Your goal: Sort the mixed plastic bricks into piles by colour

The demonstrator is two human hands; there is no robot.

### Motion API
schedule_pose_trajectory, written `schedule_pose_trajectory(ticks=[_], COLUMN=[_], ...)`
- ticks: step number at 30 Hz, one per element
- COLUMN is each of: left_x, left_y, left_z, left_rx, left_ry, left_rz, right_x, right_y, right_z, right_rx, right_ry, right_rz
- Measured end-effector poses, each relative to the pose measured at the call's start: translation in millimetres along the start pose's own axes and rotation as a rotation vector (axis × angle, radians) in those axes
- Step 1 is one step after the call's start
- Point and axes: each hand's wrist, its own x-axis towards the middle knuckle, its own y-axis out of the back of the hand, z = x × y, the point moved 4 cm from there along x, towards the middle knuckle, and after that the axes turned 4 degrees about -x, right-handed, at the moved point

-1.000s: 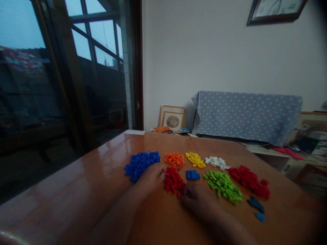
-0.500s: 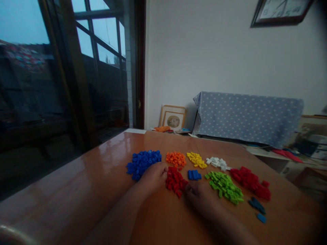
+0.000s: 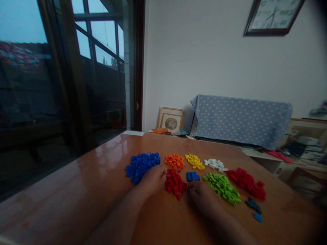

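Observation:
My left hand [image 3: 154, 177] rests on the table between the large blue pile [image 3: 141, 165] and the near red pile [image 3: 175, 183], its fingers curled at the red pile's left edge. On the other side of that pile lies my right hand [image 3: 201, 197], also curled, just below a small group of blue pieces [image 3: 192, 176]. Whatever either hand may hold is too small or hidden to make out. Light green pieces [image 3: 222, 187] are spread to the right of my right hand.
Behind are piles of orange [image 3: 174, 160], yellow [image 3: 195, 161] and white pieces [image 3: 215, 164]. A second red pile [image 3: 246, 183] and some dark blue pieces [image 3: 253, 205] lie at the right of the brown table [image 3: 76, 190]. A cloth-covered object [image 3: 240, 120] stands beyond.
The camera view has shifted slightly. My right hand has moved a little away from the near red pile's right edge; my left hand stays beside the pile.

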Motion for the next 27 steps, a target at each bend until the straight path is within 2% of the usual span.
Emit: schedule_pose_trajectory(ticks=[4, 9, 13, 16, 21, 27], left_x=[-0.5, 0.2, 1.0, 1.0, -0.1, 0.1], left_y=[1.2, -1.4, -1.0, 3.0, 9.5, 12.4], left_z=[-0.8, -7.2, -8.0, -3.1, 3.0, 10.6], left_rx=[0.006, 0.031, 0.033, 0.029, 0.017, -0.052], left_ry=[-0.001, 0.039, 0.080, 0.077, 0.094, 0.098], left_rz=[0.000, -0.027, -0.038, -0.042, -0.063, -0.106], right_x=[-0.5, -2.0, 12.3, 35.2, 76.2, 101.5], right_y=[9.7, 32.7, 45.4, 44.5, 31.1, 19.4], right_z=[-3.3, -20.2, -30.1, -32.5, -34.3, -36.7], right_rx=[-0.004, -0.066, -0.127, -0.214, -0.305, -0.309], right_ry=[0.015, 0.091, 0.075, 0.028, 0.008, 0.056], right_rz=[0.069, 0.154, 0.131, 0.116, 0.065, 0.005])
